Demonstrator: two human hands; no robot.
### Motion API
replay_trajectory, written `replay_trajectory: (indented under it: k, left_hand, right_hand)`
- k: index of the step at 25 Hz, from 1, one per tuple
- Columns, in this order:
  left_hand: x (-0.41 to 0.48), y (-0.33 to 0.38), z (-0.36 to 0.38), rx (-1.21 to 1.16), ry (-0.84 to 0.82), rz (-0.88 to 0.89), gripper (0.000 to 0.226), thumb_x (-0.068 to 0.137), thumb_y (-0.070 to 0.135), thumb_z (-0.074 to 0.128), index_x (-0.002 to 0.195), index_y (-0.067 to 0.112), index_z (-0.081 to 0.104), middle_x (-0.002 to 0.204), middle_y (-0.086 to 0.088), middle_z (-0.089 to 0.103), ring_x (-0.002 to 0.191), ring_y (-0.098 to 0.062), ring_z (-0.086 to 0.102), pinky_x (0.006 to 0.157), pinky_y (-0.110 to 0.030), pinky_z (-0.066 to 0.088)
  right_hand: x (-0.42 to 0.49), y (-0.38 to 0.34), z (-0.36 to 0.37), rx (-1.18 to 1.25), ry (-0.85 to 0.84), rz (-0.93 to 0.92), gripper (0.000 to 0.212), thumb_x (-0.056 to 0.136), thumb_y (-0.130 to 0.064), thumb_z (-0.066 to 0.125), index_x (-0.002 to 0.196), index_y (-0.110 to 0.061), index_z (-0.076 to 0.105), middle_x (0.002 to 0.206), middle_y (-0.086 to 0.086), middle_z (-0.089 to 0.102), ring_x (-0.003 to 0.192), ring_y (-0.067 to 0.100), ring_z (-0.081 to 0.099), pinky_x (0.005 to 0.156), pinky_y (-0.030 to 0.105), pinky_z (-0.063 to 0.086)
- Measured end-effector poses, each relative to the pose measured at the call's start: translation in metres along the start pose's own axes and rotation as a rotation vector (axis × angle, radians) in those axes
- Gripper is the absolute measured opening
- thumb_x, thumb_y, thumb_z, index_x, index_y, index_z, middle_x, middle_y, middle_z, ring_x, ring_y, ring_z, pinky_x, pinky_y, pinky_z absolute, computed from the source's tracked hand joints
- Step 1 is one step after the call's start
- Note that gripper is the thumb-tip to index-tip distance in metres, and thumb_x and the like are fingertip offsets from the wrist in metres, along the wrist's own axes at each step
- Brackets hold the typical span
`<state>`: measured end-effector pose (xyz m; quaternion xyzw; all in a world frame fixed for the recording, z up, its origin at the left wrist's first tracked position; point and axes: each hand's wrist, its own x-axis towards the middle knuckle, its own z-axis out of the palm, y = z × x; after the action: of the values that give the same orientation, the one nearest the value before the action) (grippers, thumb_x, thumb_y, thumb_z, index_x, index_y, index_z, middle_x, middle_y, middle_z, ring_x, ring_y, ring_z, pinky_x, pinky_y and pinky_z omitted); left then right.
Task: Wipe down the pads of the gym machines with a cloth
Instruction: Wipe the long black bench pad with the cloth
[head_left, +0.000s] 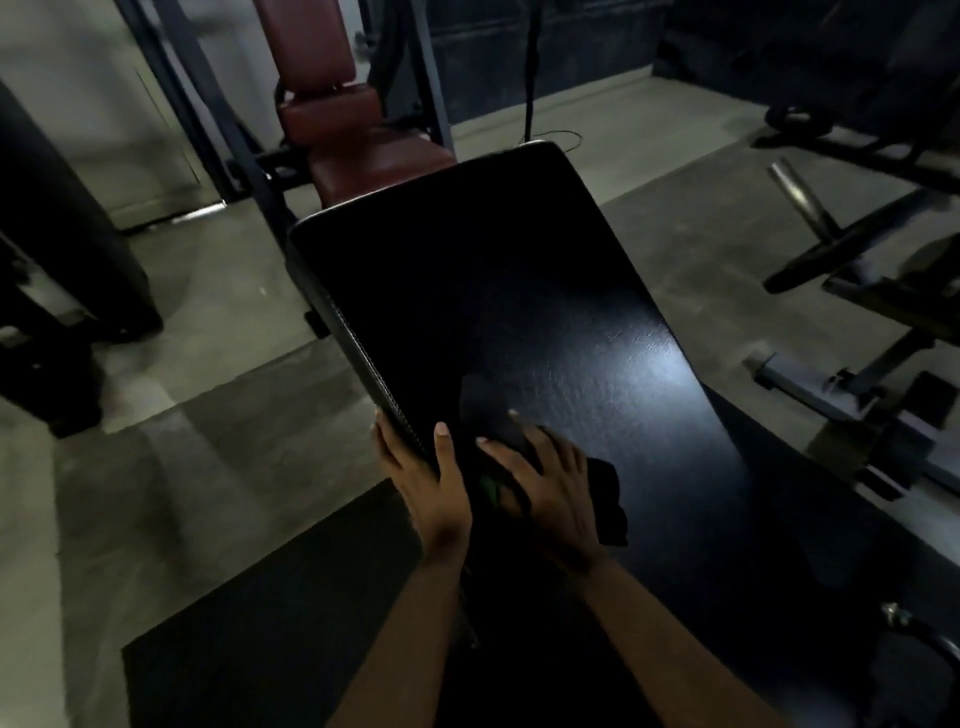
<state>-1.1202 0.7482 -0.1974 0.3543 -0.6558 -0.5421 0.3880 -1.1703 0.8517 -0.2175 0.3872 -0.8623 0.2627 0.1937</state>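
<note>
ahead, black pad (493, 291) runs lengthwise away from person. right hand (556, 488) flat, fingers spread, presses dark cloth (609, 496) at pad's near end, so likely stroke goes forward. left hand (431, 488) nearer left edge, gripping it.

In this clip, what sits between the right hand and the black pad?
A dark cloth: the right hand presses it flat onto the black pad, as the head view shows.

Two hands (435, 486) (553, 480), one cloth (609, 501), perhaps four pads (467, 270).
</note>
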Motion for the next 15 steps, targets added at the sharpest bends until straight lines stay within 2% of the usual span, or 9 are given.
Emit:
replay_trajectory:
  k: [1, 4, 7, 11, 13, 15]
  left_hand:
    - [0.002, -0.001, 0.006, -0.047, 0.033, 0.015, 0.079, 0.083, 0.053, 0.041, 0.148, 0.015, 0.016, 0.156, -0.006, 0.017, 0.140, -0.002, 0.016, 0.114, -0.016, 0.018]
    - [0.005, -0.012, 0.015, -0.098, 0.087, 0.044, 0.076, 0.083, 0.046, 0.047, 0.147, 0.012, 0.021, 0.153, -0.002, 0.027, 0.141, -0.008, 0.025, 0.116, -0.028, 0.024]
    - [0.008, -0.019, 0.016, -0.073, 0.109, 0.086, 0.078, 0.082, 0.046, 0.048, 0.148, 0.015, 0.020, 0.149, 0.014, 0.026, 0.137, 0.004, 0.024, 0.114, -0.020, 0.022]
    - [0.007, -0.026, 0.014, -0.031, 0.116, 0.111, 0.075, 0.083, 0.047, 0.048, 0.147, 0.022, 0.018, 0.154, 0.003, 0.024, 0.142, -0.008, 0.023, 0.118, -0.036, 0.021]
    - [0.008, -0.026, 0.014, -0.014, 0.116, 0.127, 0.073, 0.083, 0.047, 0.048, 0.146, 0.026, 0.017, 0.154, 0.004, 0.023, 0.142, -0.008, 0.023, 0.118, -0.035, 0.021]
    - [0.009, -0.024, 0.014, -0.010, 0.120, 0.126, 0.076, 0.081, 0.046, 0.048, 0.147, 0.021, 0.019, 0.154, 0.001, 0.024, 0.142, -0.010, 0.024, 0.117, -0.028, 0.021]
  right_hand:
    - [0.009, 0.011, 0.001, -0.002, 0.033, 0.057, 0.049, 0.080, -0.046, 0.050, 0.128, -0.041, 0.045, 0.141, -0.001, 0.040, 0.118, 0.020, 0.043, 0.096, 0.038, 0.036]
    - [0.028, 0.044, 0.002, -0.028, 0.105, 0.119, 0.052, 0.075, -0.037, 0.054, 0.126, -0.041, 0.047, 0.137, -0.002, 0.043, 0.114, 0.019, 0.043, 0.094, 0.034, 0.032]
    - [0.043, 0.078, -0.003, -0.046, 0.140, 0.245, 0.048, 0.078, -0.039, 0.049, 0.125, -0.040, 0.047, 0.136, 0.003, 0.049, 0.112, 0.021, 0.044, 0.093, 0.038, 0.035]
    - [0.062, 0.136, -0.009, -0.079, 0.124, 0.418, 0.054, 0.075, -0.041, 0.041, 0.129, -0.039, 0.042, 0.135, 0.010, 0.050, 0.112, 0.036, 0.051, 0.091, 0.049, 0.041]
    - [0.076, 0.167, -0.010, -0.086, 0.106, 0.501, 0.059, 0.075, -0.042, 0.037, 0.133, -0.037, 0.041, 0.134, 0.014, 0.048, 0.116, 0.040, 0.047, 0.092, 0.051, 0.039]
    - [0.097, 0.181, -0.014, -0.071, 0.109, 0.647, 0.056, 0.081, -0.040, 0.040, 0.137, -0.037, 0.039, 0.135, 0.017, 0.044, 0.119, 0.041, 0.043, 0.096, 0.053, 0.038]
